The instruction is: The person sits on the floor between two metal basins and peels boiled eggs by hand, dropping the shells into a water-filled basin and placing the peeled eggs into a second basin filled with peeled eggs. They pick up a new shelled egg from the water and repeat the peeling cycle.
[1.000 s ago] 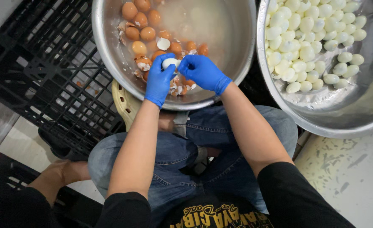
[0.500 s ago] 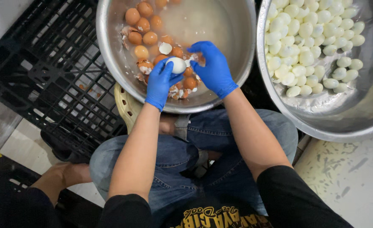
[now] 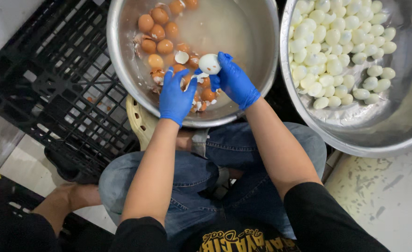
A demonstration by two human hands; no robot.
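Two hands: both wear blue gloves and work over the left steel bowl (image 3: 122, 70).
Right hand (image 3: 236, 83): its fingers close around a peeled white egg (image 3: 209, 64), held above the water.
Left hand (image 3: 175, 97): fingers spread wide, holding nothing, just beside the egg and over the broken shell pieces (image 3: 197, 95).
Brown eggs (image 3: 157, 32): a group lies unpeeled at the far left of this bowl.
Right steel bowl (image 3: 402, 130): it holds many peeled white eggs (image 3: 336, 51).
Risk: I think the wet egg can slip from the glove and crack, because the surface looks smooth.
Packages and signs: none visible; only a black plastic crate (image 3: 42, 79) at the left.
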